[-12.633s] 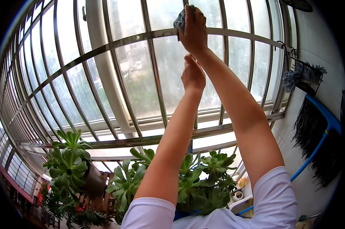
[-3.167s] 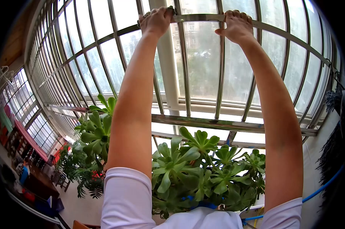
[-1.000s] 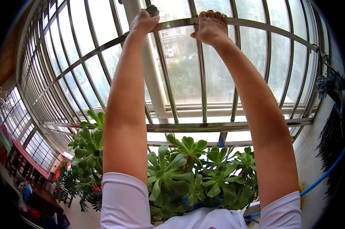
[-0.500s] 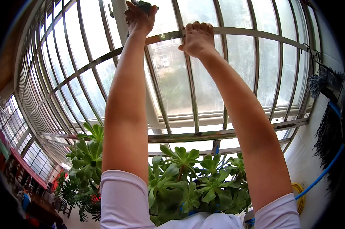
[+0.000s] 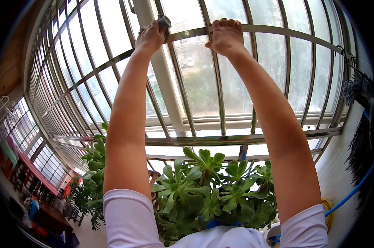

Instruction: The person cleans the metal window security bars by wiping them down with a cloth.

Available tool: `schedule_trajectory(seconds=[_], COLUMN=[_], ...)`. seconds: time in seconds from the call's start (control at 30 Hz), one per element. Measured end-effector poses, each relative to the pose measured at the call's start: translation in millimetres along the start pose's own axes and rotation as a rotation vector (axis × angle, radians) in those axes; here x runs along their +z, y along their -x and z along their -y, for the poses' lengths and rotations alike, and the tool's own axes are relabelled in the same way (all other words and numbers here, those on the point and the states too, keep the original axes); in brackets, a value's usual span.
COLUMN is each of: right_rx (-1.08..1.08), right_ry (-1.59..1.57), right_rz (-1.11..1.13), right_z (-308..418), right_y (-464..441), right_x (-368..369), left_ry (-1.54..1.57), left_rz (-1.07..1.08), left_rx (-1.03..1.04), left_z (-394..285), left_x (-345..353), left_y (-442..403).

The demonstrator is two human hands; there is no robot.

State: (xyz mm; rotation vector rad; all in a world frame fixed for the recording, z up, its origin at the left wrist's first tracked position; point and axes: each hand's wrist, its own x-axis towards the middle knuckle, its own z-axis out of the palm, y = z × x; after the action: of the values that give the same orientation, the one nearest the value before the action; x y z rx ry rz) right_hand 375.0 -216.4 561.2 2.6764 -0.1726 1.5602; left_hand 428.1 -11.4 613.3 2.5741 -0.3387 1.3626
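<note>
Up at the window, my left hand [image 5: 150, 38] is closed on a dark grey crumpled cloth [image 5: 164, 25]. The cloth sits at the flat horizontal rail [image 5: 191, 33] of the metal window bars, beside an upright bar. To the right, my right hand [image 5: 227, 37] has its fingers hooked over the same rail, with the thumb out to the left by an upright bar [image 5: 217, 78]. Both arms are stretched upward. My left fingertips are partly hidden behind the hand.
Green succulents [image 5: 211, 198] grow below the bars, in front of my body. A lower rail [image 5: 203, 141] crosses above them. A dark mop head [image 5: 358, 144] and a blue hose [image 5: 352, 190] hang at the right wall. A cluttered room lies far left.
My left hand has come down with the cloth, from above the horizontal rail to the rail itself. My right hand stays on the rail. The view has shifted slightly.
</note>
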Motion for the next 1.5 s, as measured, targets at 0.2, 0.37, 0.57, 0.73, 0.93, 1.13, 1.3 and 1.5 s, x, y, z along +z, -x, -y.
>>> schedule_trajectory(seconds=[0.2,0.37,0.57,0.73,0.93,1.13,1.3,1.5], right_rx=[0.000,0.020,0.032,0.006,-0.027,-0.045,-0.019,-0.079], right_ry=[0.038,0.019,0.015,0.015,0.028,-0.026,0.015,0.011], right_rz=[0.027,0.034,0.026,0.018,-0.016,-0.029,-0.137,-0.120], right_z=[2.1,3.2,4.5,3.5,-2.3,-4.8,-5.2,-10.6], right_y=[-2.3,-2.8,-2.6,-1.0,-0.7,-3.2,-13.8,-1.2], right_x=[-2.3,-0.2,-2.0,-2.3,1.3,4.6,20.5,13.1], left_ry=[-0.201,0.030,0.123,0.181,0.053,0.058,0.131,0.151], left_rz=[-0.023,-0.115,-0.796,-0.633,0.021,-0.114,-0.627,-0.276], left_rx=[-0.098,-0.018,0.318,0.437,0.106,0.072,0.318,0.180], left_z=[32.4,16.3,-43.1,-81.9,-93.9,-102.3,-107.1,-97.1], left_x=[4.2,16.8,75.3,51.5,23.7,31.7,62.8,38.4], left_y=[-2.9,1.7,44.1,33.6,-2.9,10.3,35.8,12.1])
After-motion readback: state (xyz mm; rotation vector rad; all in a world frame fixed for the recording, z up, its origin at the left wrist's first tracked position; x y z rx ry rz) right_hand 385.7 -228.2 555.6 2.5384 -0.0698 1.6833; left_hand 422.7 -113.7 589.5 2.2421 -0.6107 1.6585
